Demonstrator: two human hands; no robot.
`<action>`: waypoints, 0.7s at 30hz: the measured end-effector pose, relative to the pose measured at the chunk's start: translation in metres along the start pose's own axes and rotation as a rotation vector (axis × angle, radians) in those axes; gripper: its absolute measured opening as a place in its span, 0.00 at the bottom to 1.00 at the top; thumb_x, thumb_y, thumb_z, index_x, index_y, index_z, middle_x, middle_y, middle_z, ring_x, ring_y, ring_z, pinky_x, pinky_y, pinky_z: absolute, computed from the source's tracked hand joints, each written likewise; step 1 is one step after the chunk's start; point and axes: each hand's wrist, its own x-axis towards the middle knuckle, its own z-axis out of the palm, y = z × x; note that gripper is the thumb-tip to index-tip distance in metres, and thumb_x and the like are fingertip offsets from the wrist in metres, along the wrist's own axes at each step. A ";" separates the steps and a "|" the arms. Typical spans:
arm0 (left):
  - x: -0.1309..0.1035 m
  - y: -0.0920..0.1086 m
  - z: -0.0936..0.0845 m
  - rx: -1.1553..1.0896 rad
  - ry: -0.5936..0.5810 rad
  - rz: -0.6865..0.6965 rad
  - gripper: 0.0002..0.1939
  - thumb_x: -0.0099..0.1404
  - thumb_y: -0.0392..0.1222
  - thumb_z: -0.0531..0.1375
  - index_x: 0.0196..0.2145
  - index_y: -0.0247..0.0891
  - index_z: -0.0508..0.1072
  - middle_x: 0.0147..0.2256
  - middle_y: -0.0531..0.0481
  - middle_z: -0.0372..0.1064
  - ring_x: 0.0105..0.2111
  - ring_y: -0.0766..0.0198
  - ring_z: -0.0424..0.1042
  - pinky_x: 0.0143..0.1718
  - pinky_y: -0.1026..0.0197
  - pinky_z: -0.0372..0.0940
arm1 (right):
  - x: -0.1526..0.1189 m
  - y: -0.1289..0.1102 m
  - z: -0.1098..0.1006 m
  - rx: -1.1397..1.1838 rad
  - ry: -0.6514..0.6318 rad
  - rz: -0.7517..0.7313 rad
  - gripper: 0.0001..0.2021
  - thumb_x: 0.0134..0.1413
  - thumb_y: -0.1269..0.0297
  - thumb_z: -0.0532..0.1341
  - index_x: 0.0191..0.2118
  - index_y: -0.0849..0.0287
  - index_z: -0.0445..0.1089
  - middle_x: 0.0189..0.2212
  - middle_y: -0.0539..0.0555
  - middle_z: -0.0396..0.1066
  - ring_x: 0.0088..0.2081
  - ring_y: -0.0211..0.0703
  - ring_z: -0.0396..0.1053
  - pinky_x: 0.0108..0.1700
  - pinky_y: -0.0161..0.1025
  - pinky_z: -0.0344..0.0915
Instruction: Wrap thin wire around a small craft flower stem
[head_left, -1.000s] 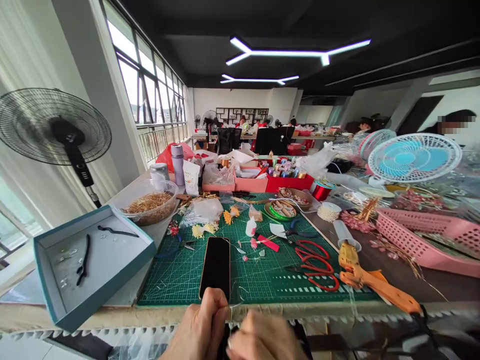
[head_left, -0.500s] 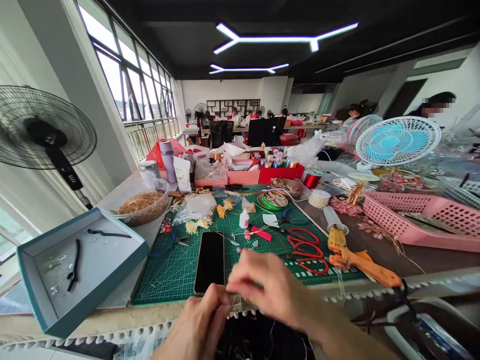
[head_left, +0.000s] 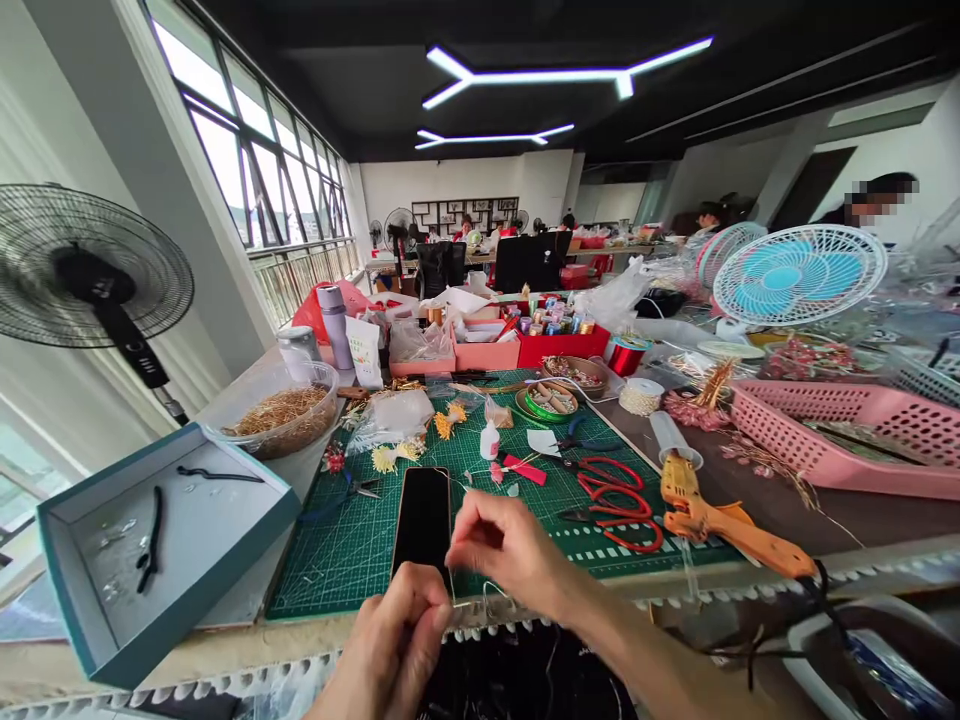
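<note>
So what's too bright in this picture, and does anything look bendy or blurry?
Head view: the window and nearest ceiling light glare almost white against the dark ceiling; head view again: the big black fan looks stretched, maybe from a wide lens; head view too: the left hand and right hand look fairly clear, the far shelf softer.

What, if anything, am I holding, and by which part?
Your left hand appears to pinch a thin pale strand; whether near its end or middle can't be told. Whether your right hand also holds it is unclear.
</note>
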 end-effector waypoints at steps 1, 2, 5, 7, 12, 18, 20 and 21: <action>0.000 -0.002 0.001 -0.034 0.041 -0.005 0.11 0.71 0.45 0.44 0.32 0.44 0.59 0.24 0.58 0.58 0.21 0.68 0.57 0.22 0.68 0.54 | -0.005 0.005 0.011 0.009 0.036 0.056 0.18 0.60 0.49 0.57 0.26 0.58 0.61 0.19 0.44 0.59 0.21 0.32 0.57 0.21 0.29 0.55; 0.000 -0.005 0.002 -0.058 0.078 -0.019 0.11 0.71 0.45 0.43 0.33 0.43 0.59 0.25 0.57 0.59 0.21 0.68 0.57 0.22 0.68 0.54 | -0.013 0.011 0.023 -0.018 0.111 0.043 0.18 0.63 0.51 0.53 0.26 0.57 0.59 0.19 0.44 0.59 0.20 0.32 0.57 0.21 0.29 0.56; -0.003 -0.012 0.006 -0.023 0.083 -0.111 0.11 0.71 0.45 0.41 0.34 0.43 0.58 0.26 0.56 0.60 0.21 0.67 0.58 0.24 0.66 0.56 | -0.035 0.012 0.043 -0.302 0.277 -0.305 0.16 0.67 0.62 0.48 0.26 0.57 0.59 0.17 0.44 0.59 0.17 0.31 0.56 0.18 0.30 0.52; -0.006 -0.011 0.006 0.028 0.004 -0.124 0.11 0.71 0.45 0.41 0.33 0.43 0.58 0.25 0.56 0.61 0.21 0.66 0.58 0.24 0.65 0.56 | -0.031 -0.004 0.032 -0.564 0.191 -0.523 0.13 0.66 0.68 0.48 0.30 0.59 0.63 0.20 0.47 0.63 0.20 0.34 0.60 0.21 0.33 0.53; -0.005 -0.001 0.003 0.036 0.009 -0.049 0.10 0.69 0.43 0.45 0.31 0.43 0.62 0.23 0.55 0.64 0.21 0.66 0.59 0.24 0.64 0.54 | 0.005 -0.050 -0.019 -0.718 -0.080 -0.483 0.12 0.66 0.69 0.51 0.30 0.60 0.66 0.26 0.49 0.64 0.26 0.35 0.62 0.25 0.34 0.55; 0.006 0.002 0.002 -0.513 0.061 -0.200 0.15 0.67 0.54 0.49 0.32 0.41 0.60 0.26 0.57 0.55 0.24 0.69 0.54 0.26 0.67 0.56 | -0.018 -0.038 0.014 -0.871 0.242 -0.598 0.21 0.66 0.73 0.46 0.23 0.60 0.66 0.15 0.47 0.59 0.18 0.34 0.59 0.20 0.36 0.52; 0.007 0.002 0.003 -0.636 0.091 -0.241 0.13 0.68 0.54 0.50 0.33 0.42 0.59 0.25 0.59 0.51 0.22 0.71 0.50 0.24 0.68 0.53 | -0.028 -0.023 0.027 -0.890 0.387 -0.582 0.21 0.66 0.74 0.47 0.22 0.59 0.66 0.14 0.47 0.57 0.17 0.34 0.56 0.20 0.36 0.51; 0.008 0.003 0.003 -0.634 0.104 -0.235 0.13 0.68 0.54 0.50 0.33 0.42 0.59 0.25 0.59 0.50 0.22 0.71 0.50 0.24 0.68 0.53 | -0.032 -0.016 0.031 -0.899 0.447 -0.576 0.20 0.65 0.75 0.47 0.23 0.59 0.67 0.14 0.47 0.56 0.17 0.35 0.55 0.21 0.37 0.49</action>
